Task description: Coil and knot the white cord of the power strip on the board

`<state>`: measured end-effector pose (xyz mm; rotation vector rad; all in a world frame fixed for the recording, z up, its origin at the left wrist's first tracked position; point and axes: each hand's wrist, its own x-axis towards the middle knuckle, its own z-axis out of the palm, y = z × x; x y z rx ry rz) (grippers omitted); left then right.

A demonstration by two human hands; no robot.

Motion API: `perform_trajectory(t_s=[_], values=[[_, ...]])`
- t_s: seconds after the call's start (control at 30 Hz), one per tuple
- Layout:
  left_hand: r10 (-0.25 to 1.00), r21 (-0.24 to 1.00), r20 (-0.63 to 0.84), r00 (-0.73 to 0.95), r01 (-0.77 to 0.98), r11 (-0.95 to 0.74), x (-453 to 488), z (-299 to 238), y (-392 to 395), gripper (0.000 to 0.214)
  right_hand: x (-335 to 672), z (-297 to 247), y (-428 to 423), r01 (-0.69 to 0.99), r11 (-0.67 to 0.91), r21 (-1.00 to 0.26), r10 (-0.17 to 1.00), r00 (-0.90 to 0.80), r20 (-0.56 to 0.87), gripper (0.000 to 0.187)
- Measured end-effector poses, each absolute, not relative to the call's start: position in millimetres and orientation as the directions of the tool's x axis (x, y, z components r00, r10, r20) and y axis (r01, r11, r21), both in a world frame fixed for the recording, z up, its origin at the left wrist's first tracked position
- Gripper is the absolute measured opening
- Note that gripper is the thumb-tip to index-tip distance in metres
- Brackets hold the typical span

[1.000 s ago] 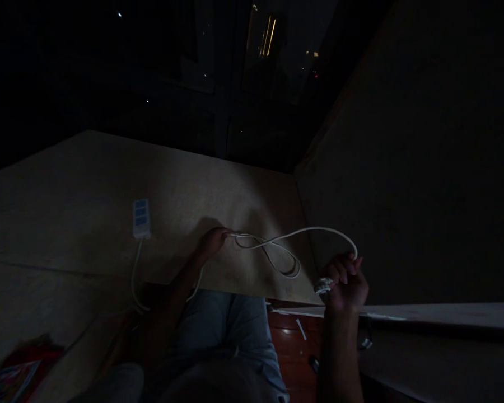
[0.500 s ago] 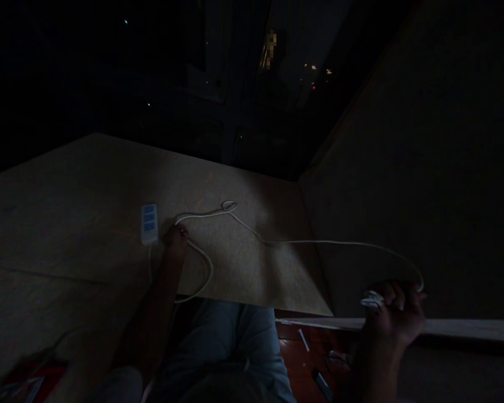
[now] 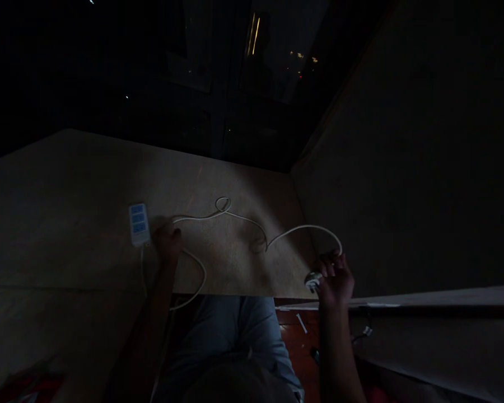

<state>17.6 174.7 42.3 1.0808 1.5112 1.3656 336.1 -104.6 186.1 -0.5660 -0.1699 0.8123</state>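
Observation:
A white power strip (image 3: 138, 224) with blue sockets lies on a pale board (image 3: 88, 184) in a dim room. Its white cable (image 3: 243, 219) runs in loose curves across the board, with a small loop near the middle. My left hand (image 3: 167, 240) is closed on the cable just right of the power strip. My right hand (image 3: 335, 280) is closed around the cable's far end, with the white plug (image 3: 312, 279) showing at its fingers near the board's near right corner.
Dark panels stand upright at the right (image 3: 403, 168). A pale ledge (image 3: 437, 305) runs along the lower right. Red-brown floor (image 3: 296, 341) with small scraps shows between my light trousers (image 3: 231, 330) and the ledge. Something red lies at the lower left (image 3: 25, 389).
My left hand slid along the cable from the middle to beside the power strip. My right hand swung out to the right with the plug end, then came back toward the board's corner.

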Motion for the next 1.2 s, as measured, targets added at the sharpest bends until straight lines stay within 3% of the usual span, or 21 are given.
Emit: perform_trajectory(t_s=[0.07, 0.13, 0.27, 0.4, 0.53, 0.63, 0.77, 0.87, 0.93, 1.07, 1.2], values=[[0.953, 0.98, 0.097, -0.288, 0.197, -0.041, 28.3, 50.8, 150.4, 0.027, 321.3, 179.2, -99.2, -0.665, 0.502, -0.553, 0.756, 0.648, -0.092, 0.014], [0.974, 0.962, 0.162, -0.161, 0.245, -0.12, 47.0, 57.8, 118.8, 0.026, 307.4, 172.6, -95.1, -0.668, 0.455, -0.589, 0.778, 0.62, -0.101, 0.016], [0.985, 0.998, -0.046, 0.166, -0.035, 0.052, 93.5, 67.6, 45.5, 0.022, 284.0, 163.0, -90.7, -0.669, 0.334, -0.664, 0.829, 0.544, -0.132, 0.02], [0.884, 0.951, -0.189, 0.429, -0.146, 0.274, 119.8, 82.2, -13.5, 0.027, 269.9, 161.6, -87.9, -0.722, 0.194, -0.664, 0.879, 0.429, -0.209, 0.018], [0.804, 0.923, -0.249, 0.54, -0.119, 0.366, 115.9, 95.1, -39.2, 0.031, 261.5, 162.4, -82.0, -0.746, 0.154, -0.648, 0.877, 0.405, -0.258, 0.017], [0.829, 0.921, -0.277, 0.487, -0.11, 0.373, 105.8, 90.6, -39.0, 0.04, 256.3, 159.5, -79.3, -0.681, 0.103, -0.725, 0.893, 0.385, -0.235, 0.02], [0.963, 0.994, -0.085, 0.256, -0.044, 0.099, 97.9, 71.5, -17.1, 0.064, 253.6, 159.8, -84.9, -0.394, -0.074, -0.916, 0.945, 0.266, -0.19, 0.027], [0.959, 0.993, 0.09, 0.268, 0.047, -0.106, 99.2, 63.0, 7.8, 0.075, 255.5, 172.0, -92.4, -0.036, -0.21, -0.977, 0.978, 0.006, -0.21, 0.026], [0.934, 0.987, 0.108, 0.34, 0.079, -0.142, 101.3, 63.2, 21.1, 0.067, 258.7, 184.7, -96.0, 0.196, -0.167, -0.966, 0.966, -0.162, -0.2, 0.023], [0.806, 0.995, -0.076, 0.587, 0.096, 0.025, 97.0, 71.4, 26.7, 0.039, 273.3, 203.9, -97.7, 0.533, 0.063, -0.844, 0.97, -0.233, -0.075, 0.014], [0.709, 0.963, -0.201, 0.676, 0.004, 0.269, 82.6, 77.4, 13.2, 0.038, 292.7, 196.5, -88.1, 0.675, 0.093, -0.732, 0.995, -0.031, 0.097, 0.02]])
